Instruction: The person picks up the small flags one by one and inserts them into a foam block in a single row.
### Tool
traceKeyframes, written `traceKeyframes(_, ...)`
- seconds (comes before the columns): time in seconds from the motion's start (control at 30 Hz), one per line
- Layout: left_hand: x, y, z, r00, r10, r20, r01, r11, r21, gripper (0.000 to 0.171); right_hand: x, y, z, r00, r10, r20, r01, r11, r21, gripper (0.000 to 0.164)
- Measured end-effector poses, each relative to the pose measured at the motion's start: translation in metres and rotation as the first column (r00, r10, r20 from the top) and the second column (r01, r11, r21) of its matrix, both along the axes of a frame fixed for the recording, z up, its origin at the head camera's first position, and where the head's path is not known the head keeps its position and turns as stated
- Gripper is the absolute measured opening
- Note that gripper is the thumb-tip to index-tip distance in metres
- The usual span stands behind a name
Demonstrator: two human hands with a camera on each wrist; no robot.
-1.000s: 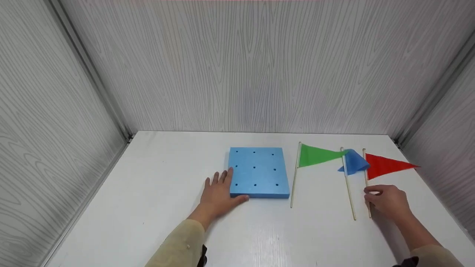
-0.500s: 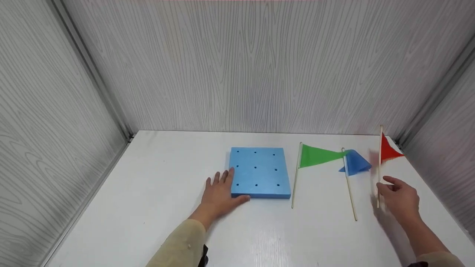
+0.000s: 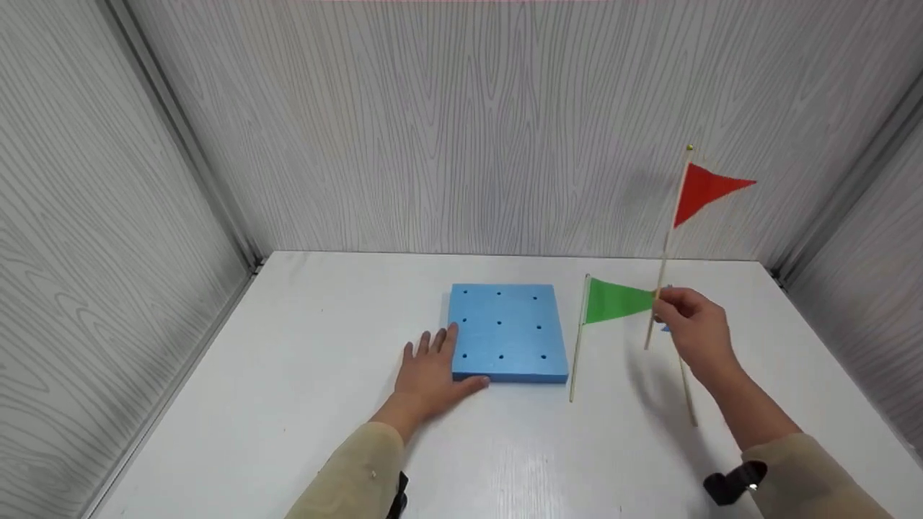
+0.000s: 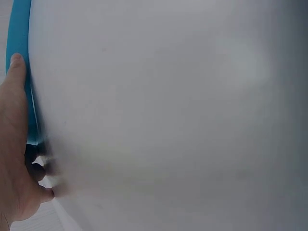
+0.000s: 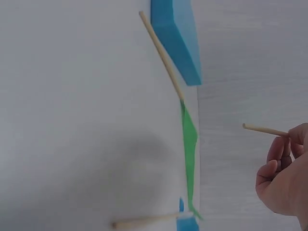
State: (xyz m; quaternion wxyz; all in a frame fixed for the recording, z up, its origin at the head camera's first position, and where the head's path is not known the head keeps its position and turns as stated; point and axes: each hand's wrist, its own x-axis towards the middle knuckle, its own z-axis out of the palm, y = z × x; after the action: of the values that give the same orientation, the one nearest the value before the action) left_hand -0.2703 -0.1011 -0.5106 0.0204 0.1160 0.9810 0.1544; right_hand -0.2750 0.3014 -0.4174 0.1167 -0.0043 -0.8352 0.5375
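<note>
Where the dial is centred on the blue board and twelve points to the back wall, the layout reads from near to far as follows. Left sleeve (image 3: 353, 472) and right sleeve (image 3: 811, 476) enter at seven and five o'clock; a black device (image 3: 734, 483) sits by the right cuff. The left hand (image 3: 425, 378) rests at eight o'clock, its fingers straight and slightly spread, the index finger touching the board's left edge and the thumb lying along its near edge. The blue board (image 3: 519, 340) lies flat on the white table (image 3: 324, 317), its top showing nine holes in three rows of three. Just beside it, at three o'clock, lies the green flag (image 3: 616, 303), its pennant directed toward three. The blue flag (image 3: 687, 393) lies further out, its stick's near end at four o'clock, its cloth mostly hidden by the right hand (image 3: 696, 328). This hand pinches the stick of the red flag (image 3: 703, 193) between thumb and index finger, below the pennant. The stick is raised above the table, tilted with its top toward one o'clock. Beyond stands the grey wood-grained back wall (image 3: 433, 130).
</note>
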Motion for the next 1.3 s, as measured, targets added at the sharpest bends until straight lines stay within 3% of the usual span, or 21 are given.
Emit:
traceKeyframes(0.17,-0.002,0.001,0.004,1.0,-0.007,-0.005,0.007,1.0,-0.003,0.118,-0.024,-0.061,0.013,0.993,0.121,-0.004,-0.121,0.993,-0.009,0.028)
traceKeyframes(0.27,-0.002,0.004,0.004,1.0,-0.005,0.0,0.005,1.0,-0.005,0.118,-0.033,-0.086,0.014,0.988,0.155,0.002,-0.155,0.988,-0.014,0.024)
traceKeyframes(0.5,-0.004,0.008,0.002,1.0,0.004,-0.001,-0.004,1.0,-0.01,0.119,-0.052,-0.141,0.007,0.972,0.232,-0.036,-0.234,0.97,-0.059,0.018)
traceKeyframes(0.7,-0.003,0.011,-0.001,1.0,-0.003,-0.01,0.003,1.0,0.003,0.117,-0.06,-0.183,-0.008,0.956,0.292,-0.037,-0.294,0.953,-0.072,0.014)
traceKeyframes(0.93,-0.003,0.014,-0.004,1.0,-0.003,0.003,0.003,1.0,0.007,0.116,-0.069,-0.212,-0.027,0.95,0.31,-0.03,-0.311,0.943,-0.118,0.014)
traceKeyframes(1.3,-0.002,0.015,-0.005,1.0,-0.005,-0.007,0.005,1.0,-0.016,0.115,-0.082,-0.23,-0.047,0.965,0.262,-0.012,-0.262,0.961,-0.084,0.013)
